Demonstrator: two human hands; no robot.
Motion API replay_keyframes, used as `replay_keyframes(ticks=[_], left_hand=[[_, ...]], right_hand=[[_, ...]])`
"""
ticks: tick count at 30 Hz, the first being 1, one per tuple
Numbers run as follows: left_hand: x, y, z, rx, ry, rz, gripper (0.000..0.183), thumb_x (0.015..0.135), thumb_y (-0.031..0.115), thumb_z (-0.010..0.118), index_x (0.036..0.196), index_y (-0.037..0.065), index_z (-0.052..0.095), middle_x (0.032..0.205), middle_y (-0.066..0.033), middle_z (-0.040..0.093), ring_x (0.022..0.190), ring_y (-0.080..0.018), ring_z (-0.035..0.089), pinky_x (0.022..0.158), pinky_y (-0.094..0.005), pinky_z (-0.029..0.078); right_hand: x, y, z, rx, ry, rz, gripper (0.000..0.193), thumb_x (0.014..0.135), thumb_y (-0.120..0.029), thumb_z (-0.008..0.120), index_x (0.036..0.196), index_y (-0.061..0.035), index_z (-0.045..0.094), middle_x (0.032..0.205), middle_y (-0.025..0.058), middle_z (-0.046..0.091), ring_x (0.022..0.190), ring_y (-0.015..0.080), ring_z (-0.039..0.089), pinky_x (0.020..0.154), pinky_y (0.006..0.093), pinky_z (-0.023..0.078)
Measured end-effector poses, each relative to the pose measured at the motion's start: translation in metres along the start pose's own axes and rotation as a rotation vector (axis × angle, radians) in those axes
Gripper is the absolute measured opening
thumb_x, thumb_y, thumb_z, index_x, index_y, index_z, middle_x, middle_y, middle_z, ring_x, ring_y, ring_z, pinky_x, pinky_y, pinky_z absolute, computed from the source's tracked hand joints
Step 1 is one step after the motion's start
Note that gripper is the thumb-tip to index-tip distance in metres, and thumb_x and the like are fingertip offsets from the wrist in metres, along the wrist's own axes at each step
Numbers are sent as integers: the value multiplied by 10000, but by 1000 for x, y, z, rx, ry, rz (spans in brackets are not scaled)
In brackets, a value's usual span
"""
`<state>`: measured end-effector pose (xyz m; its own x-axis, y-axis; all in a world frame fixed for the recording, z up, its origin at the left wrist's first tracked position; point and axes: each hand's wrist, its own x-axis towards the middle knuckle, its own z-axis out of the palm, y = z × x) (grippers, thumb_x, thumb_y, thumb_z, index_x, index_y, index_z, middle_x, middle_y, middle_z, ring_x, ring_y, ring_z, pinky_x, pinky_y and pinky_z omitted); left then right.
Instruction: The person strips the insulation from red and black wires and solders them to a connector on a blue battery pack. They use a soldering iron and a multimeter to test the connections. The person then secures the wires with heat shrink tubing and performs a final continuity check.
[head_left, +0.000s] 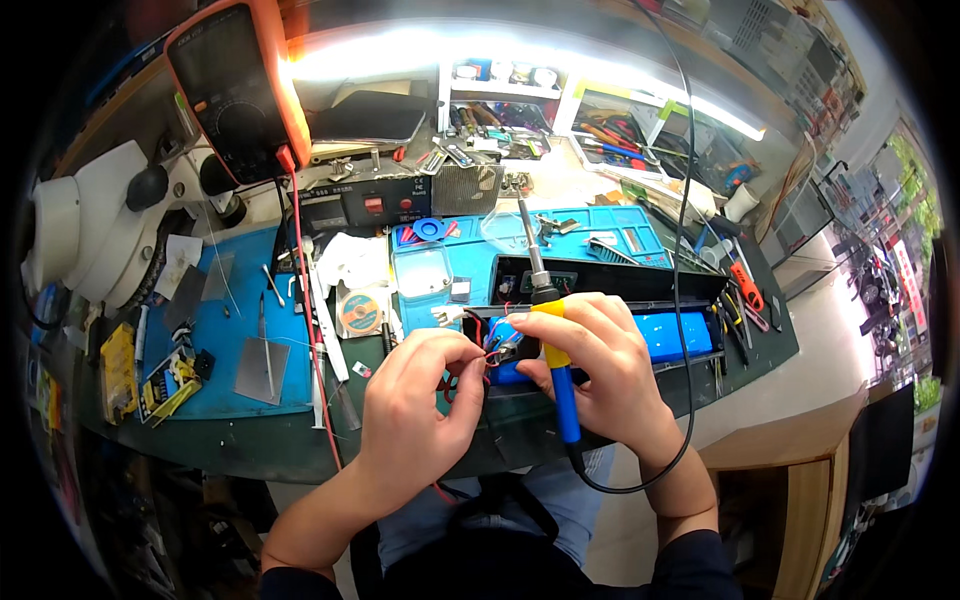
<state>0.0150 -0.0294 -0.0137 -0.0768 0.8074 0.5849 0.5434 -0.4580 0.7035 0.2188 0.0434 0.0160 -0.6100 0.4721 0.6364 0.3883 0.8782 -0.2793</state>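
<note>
My left hand [415, 400] pinches thin red and black wires [492, 352] between thumb and forefinger, just above the near side of an open black case. Tucked in my right hand [605, 360] is a soldering iron [566, 405] with a blue and yellow handle, its metal tip pointing away from me. The right thumb and fingertips are close to the same wires; whether they touch them I cannot tell. A blue-wrapped battery pack [672, 336] lies in the case, partly hidden by my hands. Beside the wires is a white connector [448, 315]. The case's other half [620, 283] lies behind.
A multimeter [235, 95] stands at the far left, its red lead [300, 250] running toward me. A microscope [100, 225] rises farther left. The iron's black cable [690, 250] loops on the right. A solder spool [360, 312], pliers [745, 287] and a blue mat [610, 230] surround the work.
</note>
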Motion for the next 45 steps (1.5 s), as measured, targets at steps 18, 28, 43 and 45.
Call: replay_keyframes(ticks=[18, 28, 43, 45], left_hand=[[-18, 3, -39, -36, 146, 202, 44, 982, -22, 671, 1023, -14, 657, 935, -88, 706, 750, -147, 683, 667, -263, 538], [-116, -26, -155, 396, 233, -305, 249, 1002, 112, 690, 1217, -13, 669, 826, -100, 685, 668, -240, 652, 625, -325, 524], [19, -92, -217, 691, -786, -369, 774, 655, 379, 969, 1203, -4, 580, 1259, -165, 558, 1129, -351, 585, 1001, -416, 484], [23, -87, -218, 757, -792, -392, 729, 660, 367, 968, 1162, 11, 576, 1210, -161, 582, 1100, -335, 593, 959, -408, 495]], right_hand=[[-34, -27, 23, -14, 262, 92, 389, 869, -29, 771, 1247, -103, 722, 937, 105, 645, 804, 277, 614, 682, 378, 484], [-40, -21, 27, 73, 279, 173, 407, 887, -50, 796, 1277, -42, 678, 1126, 179, 702, 955, 313, 697, 798, 370, 567], [-39, -16, 24, 154, 277, 147, 532, 798, -24, 833, 1305, -92, 686, 1117, 146, 699, 955, 321, 655, 831, 395, 552], [-40, -16, 26, 185, 293, 149, 550, 792, -8, 830, 1314, -105, 684, 1105, 135, 697, 962, 322, 651, 833, 394, 551]])
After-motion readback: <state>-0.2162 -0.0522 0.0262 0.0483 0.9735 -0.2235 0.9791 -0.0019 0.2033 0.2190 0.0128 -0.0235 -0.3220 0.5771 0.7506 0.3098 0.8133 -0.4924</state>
